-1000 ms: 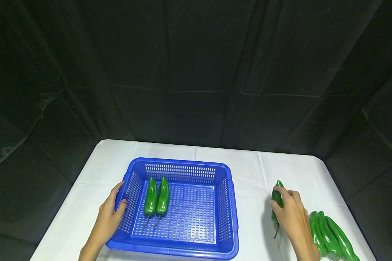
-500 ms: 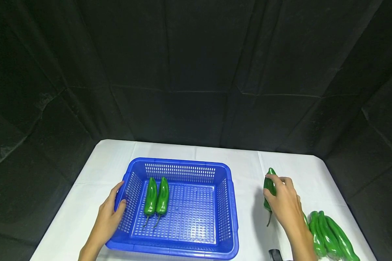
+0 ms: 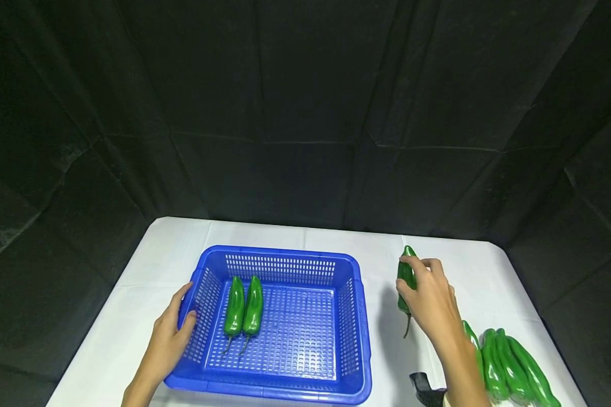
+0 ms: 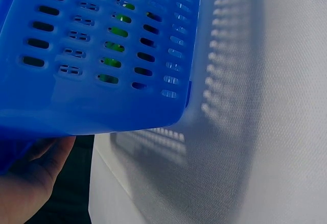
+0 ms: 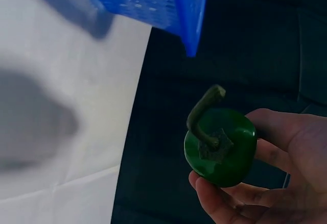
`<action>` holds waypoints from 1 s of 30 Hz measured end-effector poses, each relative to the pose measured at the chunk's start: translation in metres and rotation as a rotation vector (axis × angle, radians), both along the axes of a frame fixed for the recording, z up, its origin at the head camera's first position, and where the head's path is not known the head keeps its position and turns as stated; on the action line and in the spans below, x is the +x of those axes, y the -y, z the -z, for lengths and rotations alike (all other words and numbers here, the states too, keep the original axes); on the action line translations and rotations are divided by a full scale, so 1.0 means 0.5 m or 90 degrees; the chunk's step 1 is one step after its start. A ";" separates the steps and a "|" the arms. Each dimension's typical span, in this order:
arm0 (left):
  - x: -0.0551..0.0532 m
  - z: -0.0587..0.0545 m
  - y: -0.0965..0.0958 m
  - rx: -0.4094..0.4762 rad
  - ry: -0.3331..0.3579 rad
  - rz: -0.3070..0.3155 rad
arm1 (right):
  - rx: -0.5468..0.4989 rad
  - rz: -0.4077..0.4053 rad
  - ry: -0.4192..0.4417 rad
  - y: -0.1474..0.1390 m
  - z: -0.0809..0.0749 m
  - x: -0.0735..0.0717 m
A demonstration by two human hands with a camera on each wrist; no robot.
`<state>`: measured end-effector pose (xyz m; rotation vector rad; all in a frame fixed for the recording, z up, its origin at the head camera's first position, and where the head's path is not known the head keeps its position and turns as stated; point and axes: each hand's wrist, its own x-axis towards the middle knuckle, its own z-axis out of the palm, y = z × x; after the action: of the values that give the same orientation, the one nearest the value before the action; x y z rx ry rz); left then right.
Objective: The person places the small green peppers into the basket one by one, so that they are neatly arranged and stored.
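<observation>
At the left side of the blue basket, I record the left hand gripping the rim, thumb and fingers partly spread. Inside, left of centre, two green peppers lie side by side, stems toward the near edge. Right of the basket and apart from it, I find the right hand half closed, holding another pepper between thumb and fingers, above the white table. At far right, further peppers lie grouped.
</observation>
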<state>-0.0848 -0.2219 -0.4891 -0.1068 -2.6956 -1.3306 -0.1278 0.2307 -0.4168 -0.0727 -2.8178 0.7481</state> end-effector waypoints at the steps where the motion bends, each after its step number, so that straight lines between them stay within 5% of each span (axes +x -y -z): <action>1: 0.000 0.001 0.000 -0.001 0.000 0.000 | 0.000 -0.002 0.000 0.004 -0.002 -0.002; 30: 0.001 0.007 0.003 -0.005 0.003 -0.001 | -0.057 -0.089 -0.001 0.142 -0.023 -0.033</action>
<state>-0.0846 -0.2235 -0.4925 -0.1016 -2.7044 -1.3217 -0.1444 0.1595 -0.4052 0.1106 -2.8100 0.9033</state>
